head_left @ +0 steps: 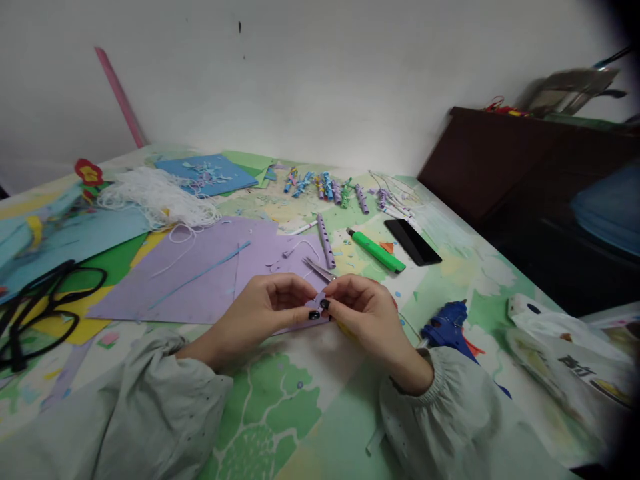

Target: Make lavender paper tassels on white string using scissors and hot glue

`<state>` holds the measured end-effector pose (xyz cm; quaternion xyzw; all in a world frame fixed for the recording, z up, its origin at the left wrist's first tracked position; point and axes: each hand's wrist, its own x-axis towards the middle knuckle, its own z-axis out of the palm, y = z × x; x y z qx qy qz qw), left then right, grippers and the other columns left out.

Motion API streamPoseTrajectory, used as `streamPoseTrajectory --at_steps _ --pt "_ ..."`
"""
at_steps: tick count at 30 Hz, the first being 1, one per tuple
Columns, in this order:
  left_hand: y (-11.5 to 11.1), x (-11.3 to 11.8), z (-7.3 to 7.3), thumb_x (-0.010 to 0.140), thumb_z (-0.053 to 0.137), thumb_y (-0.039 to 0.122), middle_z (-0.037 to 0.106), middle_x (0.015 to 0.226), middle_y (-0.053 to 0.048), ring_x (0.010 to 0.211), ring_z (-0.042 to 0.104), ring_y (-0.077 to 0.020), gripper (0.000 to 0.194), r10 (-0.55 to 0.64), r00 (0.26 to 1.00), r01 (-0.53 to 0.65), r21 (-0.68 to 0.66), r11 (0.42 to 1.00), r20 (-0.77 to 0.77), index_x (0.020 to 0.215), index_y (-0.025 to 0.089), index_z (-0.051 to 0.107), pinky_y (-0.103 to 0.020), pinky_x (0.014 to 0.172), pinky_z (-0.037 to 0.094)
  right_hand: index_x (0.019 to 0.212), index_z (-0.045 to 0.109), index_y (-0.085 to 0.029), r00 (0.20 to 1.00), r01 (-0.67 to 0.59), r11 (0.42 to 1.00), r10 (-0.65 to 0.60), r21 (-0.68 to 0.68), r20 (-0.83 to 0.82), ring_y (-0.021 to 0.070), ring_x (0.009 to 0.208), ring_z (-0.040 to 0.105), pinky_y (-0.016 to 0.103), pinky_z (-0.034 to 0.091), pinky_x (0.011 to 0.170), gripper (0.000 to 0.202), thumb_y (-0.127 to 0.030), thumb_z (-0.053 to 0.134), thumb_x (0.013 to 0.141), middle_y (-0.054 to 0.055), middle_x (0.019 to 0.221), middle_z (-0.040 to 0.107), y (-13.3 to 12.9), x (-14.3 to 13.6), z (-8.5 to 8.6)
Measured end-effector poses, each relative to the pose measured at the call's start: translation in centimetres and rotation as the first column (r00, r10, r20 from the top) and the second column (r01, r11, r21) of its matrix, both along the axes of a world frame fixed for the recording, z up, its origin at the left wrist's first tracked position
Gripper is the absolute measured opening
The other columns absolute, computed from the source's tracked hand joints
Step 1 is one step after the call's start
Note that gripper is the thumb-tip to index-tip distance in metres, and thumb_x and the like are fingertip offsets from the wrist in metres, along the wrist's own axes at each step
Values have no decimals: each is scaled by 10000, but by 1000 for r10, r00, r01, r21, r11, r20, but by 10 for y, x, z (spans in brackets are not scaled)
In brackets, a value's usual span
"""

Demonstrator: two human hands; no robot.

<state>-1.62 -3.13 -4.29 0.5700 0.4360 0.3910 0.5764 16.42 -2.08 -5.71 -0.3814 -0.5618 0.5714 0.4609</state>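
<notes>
Between thumb and fingers, my left hand (273, 305) pinches a small purple paper piece (317, 302). My right hand (364, 308) grips the same piece from the other side, so the fingertips nearly meet. Just beyond the hands, metal scissors (320, 269) lie with their blades pointing away; their handles are mostly hidden under my right hand. Purple sheets (200, 267) spread to the left, partly beneath my left hand. A purple tube with dark dots (326, 241) lies behind the scissors.
A green cutter (376, 251), a black phone (413, 241) and a blue glue gun (445, 324) lie to the right. Several small decorated rolls (327, 187) sit at the back. White string (160, 199), a blue sheet (240, 172) and black-handled scissors (45, 307) are on the left.
</notes>
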Motion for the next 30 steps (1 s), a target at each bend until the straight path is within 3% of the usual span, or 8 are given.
streamPoseTrajectory --at_steps 5,10,16,21,24,27,30 --pt "0 1 1 745 732 248 745 795 -12 753 690 -134 87 -20 1000 20 6 1000 -4 799 185 708 -220 703 536 780 655 -175 999 -42 998 42 -39 -6 106 595 626 233 493 582 143 -190 746 671 -13 670 670 0 0 1" --pt "2 -2 1 721 732 227 721 762 -22 705 662 -134 106 -55 997 54 -17 998 -54 797 165 693 -223 648 503 821 656 -170 986 -162 972 150 -173 -78 102 547 619 209 466 529 227 -232 793 650 -15 636 674 1 4 2" --pt "1 -5 6 660 724 179 646 633 15 597 575 -107 88 -255 952 247 -69 967 -168 673 152 641 -210 586 436 875 643 -160 912 -409 872 392 -269 -118 91 497 603 194 471 513 237 -169 755 667 -25 601 682 2 10 4" --pt "0 -12 4 698 681 211 545 546 42 514 476 -81 77 -506 790 495 -128 860 -345 681 137 671 -185 496 359 858 639 -160 817 -557 776 576 -296 -28 96 505 619 192 479 508 248 -155 766 645 -18 629 693 4 12 -2" --pt "2 -17 2 680 704 216 549 551 42 524 476 -82 88 -591 707 575 -169 800 -389 678 140 660 -182 506 369 784 647 -142 851 -500 833 523 -238 42 103 496 607 208 479 508 204 -241 779 662 0 593 673 5 12 -2" --pt "3 -21 1 677 706 204 584 562 34 531 503 -90 80 -619 678 590 -209 780 -397 676 150 647 -184 517 393 724 619 -150 918 -371 915 387 -158 85 95 457 560 216 455 480 265 -363 769 677 -5 551 631 6 11 -2" --pt "3 -22 0 705 682 226 617 576 14 518 537 -99 86 -648 660 604 -243 759 -381 683 151 646 -193 510 423 727 600 -165 949 -275 957 285 -88 134 99 448 540 227 439 467 287 -433 704 719 -16 534 594 10 11 -5"
